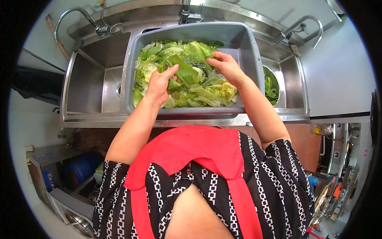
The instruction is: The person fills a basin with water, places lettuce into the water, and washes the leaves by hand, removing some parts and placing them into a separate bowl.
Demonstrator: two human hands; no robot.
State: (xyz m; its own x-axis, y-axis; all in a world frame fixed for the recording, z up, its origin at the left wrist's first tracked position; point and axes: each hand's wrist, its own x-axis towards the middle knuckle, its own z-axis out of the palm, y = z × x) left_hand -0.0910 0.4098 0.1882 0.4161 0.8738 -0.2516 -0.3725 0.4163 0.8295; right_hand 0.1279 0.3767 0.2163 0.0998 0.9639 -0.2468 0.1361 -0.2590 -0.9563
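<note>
A large grey plastic tub [258,65] stands over the middle of a steel sink unit, with wet lettuce leaves [176,50] filling its left and middle parts. My left hand [159,83] is over the leaves at the tub's left middle, its thumb on a broad green leaf [183,70]; its fingertips are partly hidden among the leaves. My right hand [227,67] pinches another green lettuce leaf [200,53] between thumb and fingers, a little above the pile, to the right of my left hand.
An empty steel sink basin [89,86] lies left of the tub. In the right basin [291,80] sits a round container [277,80] with green leaves [270,92]. Curved faucets rise at the left [76,10] and right [301,21]; a mixer tap [188,16] stands behind the tub.
</note>
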